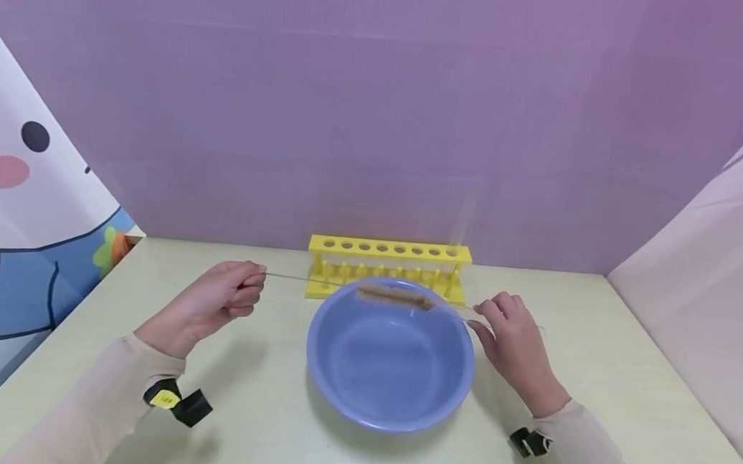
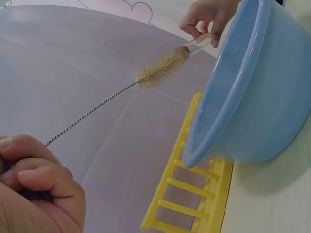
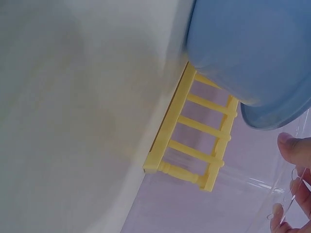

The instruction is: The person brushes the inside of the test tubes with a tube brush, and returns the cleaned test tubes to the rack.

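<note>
In my left hand (image 1: pixel 224 297) I grip the twisted wire handle (image 2: pixel 92 112) of a test tube brush (image 1: pixel 393 296), fingers curled round its end. Its tan bristle head points right, over the far rim of a blue basin (image 1: pixel 390 363). My right hand (image 1: pixel 513 339) pinches a clear glass test tube (image 2: pixel 197 45) between thumb and fingers, tilted nearly level beside the basin's right rim. The brush tip is right at the tube's mouth, in line with it. In the right wrist view, the right hand's fingers (image 3: pixel 296 153) show only in part at the edge.
Behind the basin stands a yellow test tube rack (image 1: pixel 390 249) with a row of holes. A clear tube (image 1: pixel 463 220) stands upright in its right-end hole. A purple backdrop (image 1: pixel 379 117) rises behind the pale table (image 1: pixel 255 411), with printed cloth at both sides.
</note>
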A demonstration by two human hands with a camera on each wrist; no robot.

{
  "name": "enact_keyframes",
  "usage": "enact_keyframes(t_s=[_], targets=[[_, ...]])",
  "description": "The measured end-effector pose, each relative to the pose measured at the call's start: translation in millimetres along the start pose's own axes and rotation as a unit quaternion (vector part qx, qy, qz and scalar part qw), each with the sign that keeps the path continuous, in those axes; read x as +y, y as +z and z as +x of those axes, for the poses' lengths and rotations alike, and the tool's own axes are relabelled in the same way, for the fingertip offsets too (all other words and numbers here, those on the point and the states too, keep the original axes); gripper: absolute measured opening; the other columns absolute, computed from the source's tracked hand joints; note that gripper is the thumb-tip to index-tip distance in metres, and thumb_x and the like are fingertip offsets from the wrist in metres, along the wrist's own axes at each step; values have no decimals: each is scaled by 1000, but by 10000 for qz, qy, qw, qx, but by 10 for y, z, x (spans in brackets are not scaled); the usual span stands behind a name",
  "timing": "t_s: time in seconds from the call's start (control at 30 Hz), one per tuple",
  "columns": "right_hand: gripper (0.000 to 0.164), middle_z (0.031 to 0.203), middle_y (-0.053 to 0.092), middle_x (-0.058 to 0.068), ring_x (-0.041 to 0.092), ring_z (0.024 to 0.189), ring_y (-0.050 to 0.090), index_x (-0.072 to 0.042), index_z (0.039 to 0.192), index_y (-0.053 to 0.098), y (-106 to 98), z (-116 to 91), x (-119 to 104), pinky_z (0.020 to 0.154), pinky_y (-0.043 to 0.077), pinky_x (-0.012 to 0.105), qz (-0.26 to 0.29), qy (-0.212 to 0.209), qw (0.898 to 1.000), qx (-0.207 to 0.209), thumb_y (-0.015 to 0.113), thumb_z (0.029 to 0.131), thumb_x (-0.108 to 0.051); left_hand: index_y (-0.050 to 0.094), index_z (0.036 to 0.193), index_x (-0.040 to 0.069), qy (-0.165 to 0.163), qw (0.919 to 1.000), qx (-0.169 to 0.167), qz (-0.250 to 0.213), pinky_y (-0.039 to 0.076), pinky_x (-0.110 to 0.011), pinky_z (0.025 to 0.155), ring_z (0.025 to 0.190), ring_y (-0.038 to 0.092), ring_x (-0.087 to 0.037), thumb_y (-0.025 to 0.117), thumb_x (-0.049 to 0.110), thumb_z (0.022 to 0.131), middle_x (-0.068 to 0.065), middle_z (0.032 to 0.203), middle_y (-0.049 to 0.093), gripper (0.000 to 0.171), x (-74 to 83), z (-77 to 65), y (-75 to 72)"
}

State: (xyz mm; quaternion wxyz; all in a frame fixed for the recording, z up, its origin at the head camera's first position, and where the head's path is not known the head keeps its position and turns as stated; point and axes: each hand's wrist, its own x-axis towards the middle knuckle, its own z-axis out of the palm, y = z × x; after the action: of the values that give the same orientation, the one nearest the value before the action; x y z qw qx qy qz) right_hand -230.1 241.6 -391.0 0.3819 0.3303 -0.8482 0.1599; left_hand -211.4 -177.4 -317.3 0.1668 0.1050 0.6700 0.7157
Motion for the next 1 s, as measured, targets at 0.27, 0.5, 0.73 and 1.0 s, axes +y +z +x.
enact_keyframes(t_s=[0.27, 0.5, 0.73, 1.0], targets=[[36, 79, 51, 9, 24, 70, 46, 0, 88, 60, -12, 1, -15, 58, 41, 34, 53, -1, 10000, 9, 83, 60, 5, 28, 62, 13, 208, 9994, -255, -62, 8, -29, 49, 48, 11, -14, 33, 14, 101, 2, 53, 18, 39, 1, -51, -76], [41, 78, 51, 8, 23, 70, 46, -1, 88, 60, -37, -26, 20, 57, 41, 33, -32, 166, 9998, 77, 84, 56, 10, 28, 64, 13, 407, 9984, -373, -145, 9, -30, 50, 49, 10, -16, 31, 15, 102, 0, 54, 17, 39, 44, -106, -171], [38, 80, 51, 8, 23, 72, 46, 0, 90, 61, -49, -46, 32, 59, 42, 33, 8, 168, 9998, -53, 82, 59, 7, 31, 64, 14, 397, 9984, -383, -99, 10, -30, 50, 49, 12, -15, 32, 17, 103, 1, 54, 19, 39, 27, -123, -211], [38, 81, 52, 8, 23, 73, 47, 0, 90, 61, -42, -22, -9, 59, 43, 34, 100, 64, 9999, -70, 82, 60, 6, 31, 63, 14, 412, 9985, -347, -113, 10, -31, 51, 49, 13, -15, 31, 16, 103, 1, 53, 20, 39, 35, -104, -180]])
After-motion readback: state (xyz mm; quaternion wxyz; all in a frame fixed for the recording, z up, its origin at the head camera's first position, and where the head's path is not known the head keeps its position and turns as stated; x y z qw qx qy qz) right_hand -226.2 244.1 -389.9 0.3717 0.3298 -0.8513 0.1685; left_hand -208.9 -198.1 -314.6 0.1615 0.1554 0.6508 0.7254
